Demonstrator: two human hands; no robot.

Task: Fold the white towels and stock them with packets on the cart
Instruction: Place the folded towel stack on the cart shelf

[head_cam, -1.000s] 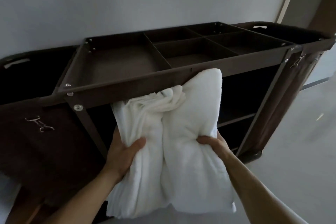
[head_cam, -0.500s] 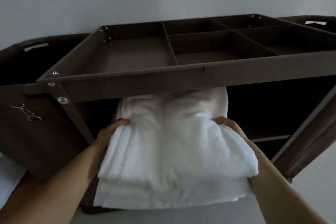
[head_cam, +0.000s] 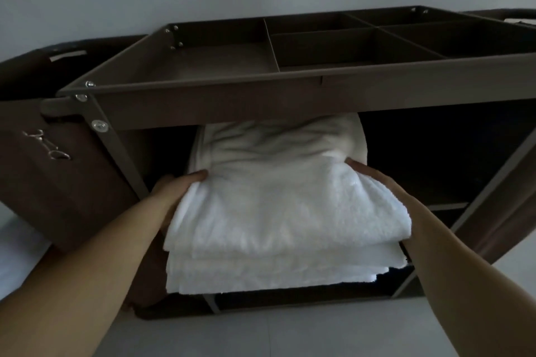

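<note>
A stack of folded white towels (head_cam: pixel 275 220) lies flat, half inside the brown cart (head_cam: pixel 220 101), under its top tray. The far end of the stack is in shadow beneath the tray. My left hand (head_cam: pixel 177 188) grips the stack's left side, thumb on top and fingers hidden underneath. My right hand (head_cam: pixel 374 180) grips the right side the same way. No packets are in view.
The cart's top tray (head_cam: pixel 342 46) is split into several bare compartments. A brown fabric bag (head_cam: pixel 58 177) hangs on the cart's left end. A lower shelf edge (head_cam: pixel 446 206) shows to the right of the towels. A grey wall stands behind; pale floor lies below.
The towels hung upright in front of the cart a second ago; now they lie flat and have gone in under the top tray. Both hands moved forward with them.
</note>
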